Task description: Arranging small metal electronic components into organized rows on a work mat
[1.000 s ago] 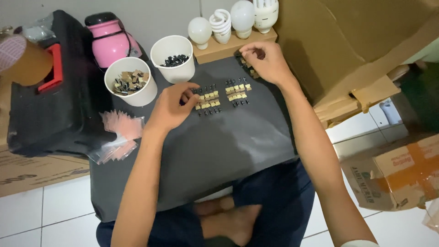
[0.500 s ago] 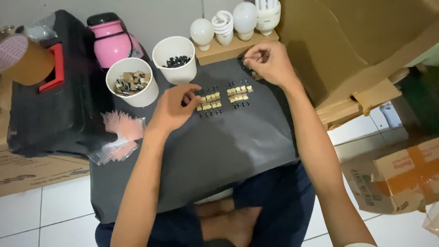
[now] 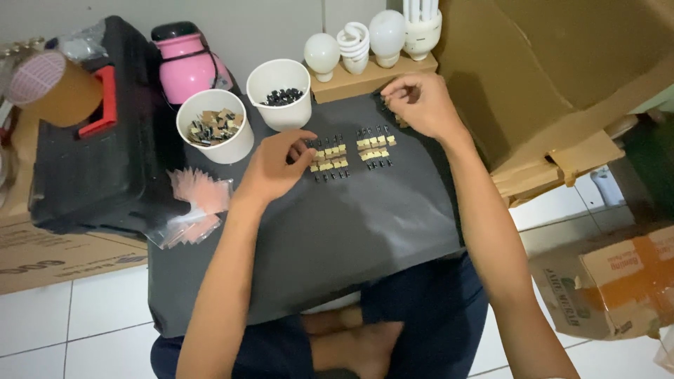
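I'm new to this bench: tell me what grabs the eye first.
Two neat blocks of small tan-and-black parts lie mid-way up the dark grey sheet, the left hand touching them. The right hand works before a wooden strip of white bulbs; two white cups stand left.

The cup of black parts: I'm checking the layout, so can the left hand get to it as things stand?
Probably yes. The left hand rests by the rows of small parts, just below the cup, whose top is open, and nothing lies between them.

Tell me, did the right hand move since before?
Yes. The right hand slid left and up off the dark mat, closer to the wooden bulb stand.
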